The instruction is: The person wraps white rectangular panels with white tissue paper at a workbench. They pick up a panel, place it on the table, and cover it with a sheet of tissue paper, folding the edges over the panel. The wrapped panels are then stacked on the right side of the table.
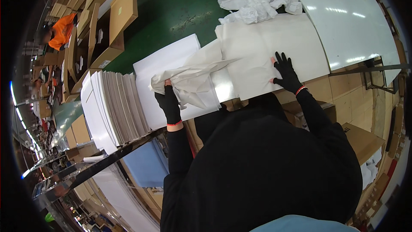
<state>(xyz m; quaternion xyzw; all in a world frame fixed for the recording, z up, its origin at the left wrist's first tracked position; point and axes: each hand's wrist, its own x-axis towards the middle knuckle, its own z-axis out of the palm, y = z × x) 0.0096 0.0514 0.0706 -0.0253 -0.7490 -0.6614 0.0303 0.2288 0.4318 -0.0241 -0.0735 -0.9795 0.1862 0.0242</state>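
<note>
My left hand (pixel 168 103), in a black glove with bare fingertips, grips the bunched left end of a large off-white sheet of paper (pixel 274 34). Folds and creases run from that grip toward the middle, while the sheet's right part lies flat on the table. On that flat part rests my right hand (pixel 285 72), gloved the same way, with its fingers spread. Beneath the bunched end is a stack of white paper (pixel 150 60). A heap of crumpled white paper (pixel 257 0) lies beyond the sheet's far edge.
At the left stands a thick pile of white sheets (pixel 116 107). Open cardboard boxes (pixel 112 25) line the far left of the green tabletop (pixel 180 6). To the right is a glossy white board (pixel 343 21). A carton (pixel 362 144) sits low at right. Someone in orange (pixel 62 32) is far left.
</note>
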